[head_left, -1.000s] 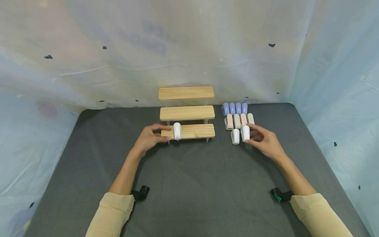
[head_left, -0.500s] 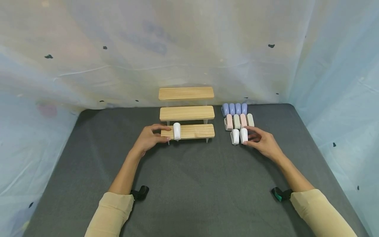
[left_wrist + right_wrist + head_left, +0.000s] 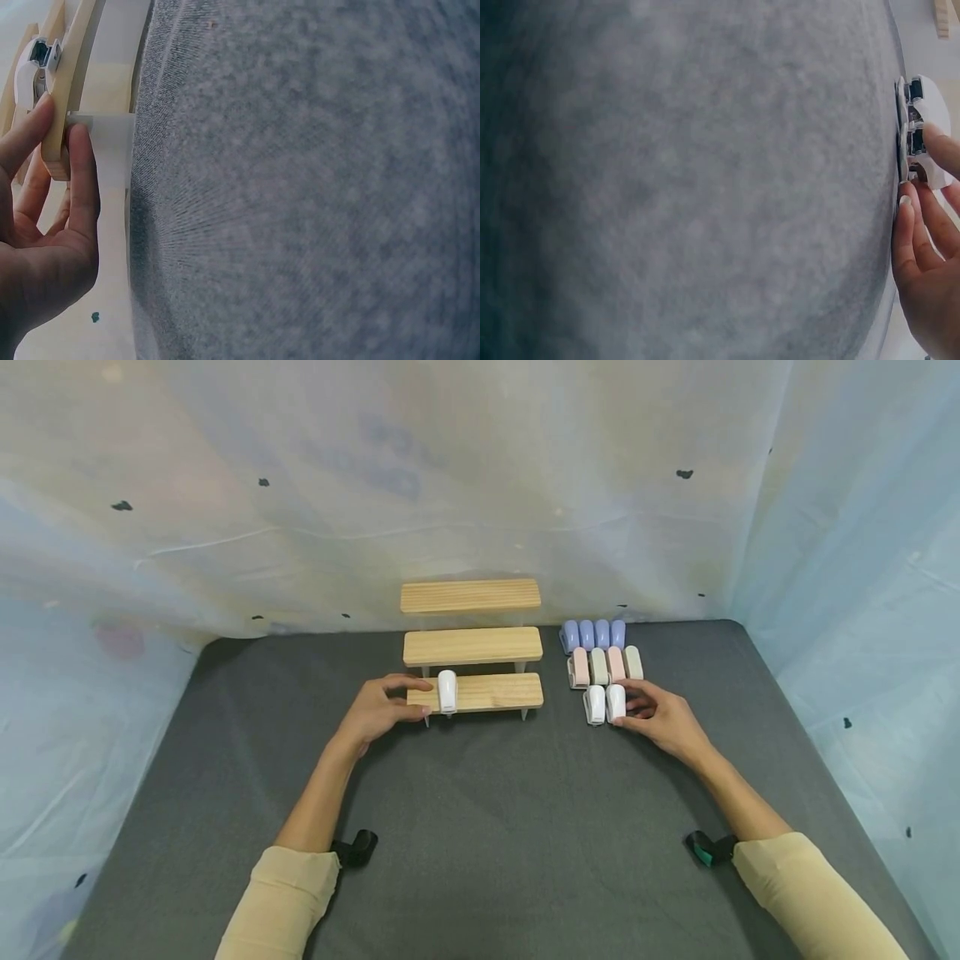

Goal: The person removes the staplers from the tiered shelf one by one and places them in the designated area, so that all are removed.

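Note:
A white mini stapler (image 3: 447,692) stands near the left end of the lowest step of a three-step wooden display stand (image 3: 498,692). My left hand (image 3: 378,708) grips that step's left end, beside the stapler, its fingers (image 3: 84,176) seen near the step's edge in the left wrist view. On the dark cloth to the right, my right hand (image 3: 666,720) pinches a second white mini stapler (image 3: 615,702) between thumb and fingers. Close on its left stands another white mini stapler (image 3: 594,706). In the right wrist view the thumb (image 3: 943,154) partly covers the held stapler.
Behind the white pair, pink (image 3: 579,667) and pale green staplers (image 3: 598,667) alternate in a row. Several purple staplers (image 3: 587,635) line up behind those. Pale plastic sheeting (image 3: 480,468) hangs along the back and sides of the dark cloth surface (image 3: 480,827).
My right hand has brought its white stapler slightly left and down, beside the other white one on the cloth. The left hand has stayed at the stand.

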Demonstrator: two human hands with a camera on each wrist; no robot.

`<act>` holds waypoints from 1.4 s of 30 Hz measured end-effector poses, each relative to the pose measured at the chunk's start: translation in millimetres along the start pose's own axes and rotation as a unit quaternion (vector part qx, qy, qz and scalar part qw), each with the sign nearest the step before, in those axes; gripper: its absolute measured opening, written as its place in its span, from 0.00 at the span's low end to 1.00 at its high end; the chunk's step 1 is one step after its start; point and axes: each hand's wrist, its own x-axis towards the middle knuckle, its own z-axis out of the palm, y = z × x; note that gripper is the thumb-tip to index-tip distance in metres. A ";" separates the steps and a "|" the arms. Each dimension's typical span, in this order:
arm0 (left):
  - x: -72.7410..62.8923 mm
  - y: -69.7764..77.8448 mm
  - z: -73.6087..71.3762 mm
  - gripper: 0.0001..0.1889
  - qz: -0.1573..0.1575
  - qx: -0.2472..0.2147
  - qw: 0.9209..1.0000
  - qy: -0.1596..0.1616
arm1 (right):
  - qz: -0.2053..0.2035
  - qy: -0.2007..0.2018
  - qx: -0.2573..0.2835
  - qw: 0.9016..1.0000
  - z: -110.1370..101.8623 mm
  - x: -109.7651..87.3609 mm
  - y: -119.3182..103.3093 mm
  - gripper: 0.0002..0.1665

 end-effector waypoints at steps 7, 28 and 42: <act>0.3 -0.3 -0.4 0.21 0.001 -0.002 1.000 -0.001 | 0.005 0.003 -0.009 1.000 -0.7 0.8 -0.8 0.38; -0.2 -1.8 0.1 0.22 0.002 -0.005 1.000 0.000 | -0.010 0.027 0.038 0.999 -9.2 -3.0 -2.5 0.32; 1.3 -4.0 0.8 0.22 0.011 -0.004 1.000 0.000 | -0.032 0.043 0.082 0.995 -20.7 -6.9 -68.9 0.26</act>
